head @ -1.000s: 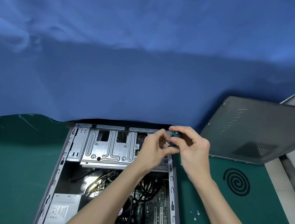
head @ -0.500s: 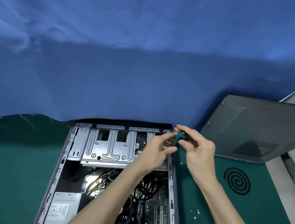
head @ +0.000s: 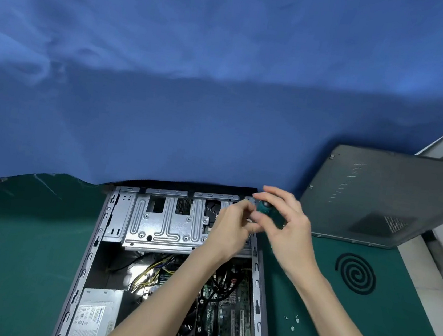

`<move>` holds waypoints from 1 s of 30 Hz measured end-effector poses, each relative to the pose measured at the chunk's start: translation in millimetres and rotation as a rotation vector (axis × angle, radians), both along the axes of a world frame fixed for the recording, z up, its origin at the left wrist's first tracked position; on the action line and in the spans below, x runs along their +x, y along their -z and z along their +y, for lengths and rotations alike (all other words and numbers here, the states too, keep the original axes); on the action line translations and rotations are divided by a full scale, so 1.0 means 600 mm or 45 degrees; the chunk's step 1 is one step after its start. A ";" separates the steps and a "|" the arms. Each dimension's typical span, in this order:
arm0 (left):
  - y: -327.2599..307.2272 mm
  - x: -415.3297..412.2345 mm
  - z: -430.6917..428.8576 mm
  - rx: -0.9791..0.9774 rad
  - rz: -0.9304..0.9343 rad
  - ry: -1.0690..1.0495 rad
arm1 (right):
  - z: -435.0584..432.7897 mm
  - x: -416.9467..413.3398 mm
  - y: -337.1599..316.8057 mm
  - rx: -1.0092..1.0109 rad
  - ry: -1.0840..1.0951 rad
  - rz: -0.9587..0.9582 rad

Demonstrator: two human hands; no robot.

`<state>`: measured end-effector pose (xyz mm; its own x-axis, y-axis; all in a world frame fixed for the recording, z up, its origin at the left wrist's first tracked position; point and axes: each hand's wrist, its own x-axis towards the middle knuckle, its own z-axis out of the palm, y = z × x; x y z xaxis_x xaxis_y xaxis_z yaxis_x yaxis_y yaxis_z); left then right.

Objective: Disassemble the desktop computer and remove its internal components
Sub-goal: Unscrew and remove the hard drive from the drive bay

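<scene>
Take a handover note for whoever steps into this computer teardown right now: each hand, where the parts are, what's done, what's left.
Right hand grips the green screwdriver at the case's far right corner. Left hand pinches at its shaft, apparently steadying it.
Case lies open on the green mat.
Done: side panel is off, leaning at the right; loose screws lie on the mat.
Left: drive cage, power supply, motherboard and cables are all inside.

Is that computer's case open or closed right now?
Open. Its grey side panel sits apart on the right, and the computer case shows its drive cage, cables and motherboard inside.
</scene>
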<state>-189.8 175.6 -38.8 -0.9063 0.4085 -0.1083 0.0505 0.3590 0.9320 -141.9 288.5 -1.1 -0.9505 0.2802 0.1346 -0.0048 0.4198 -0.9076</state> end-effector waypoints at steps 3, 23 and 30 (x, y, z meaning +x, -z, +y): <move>-0.004 0.003 -0.003 0.059 -0.049 -0.013 | -0.005 -0.001 0.002 0.060 0.088 0.020; -0.005 0.008 -0.009 -0.064 0.047 0.059 | -0.018 0.006 -0.004 0.105 0.015 0.028; -0.005 0.010 -0.010 0.065 -0.041 0.051 | -0.018 0.003 -0.003 0.118 0.100 0.064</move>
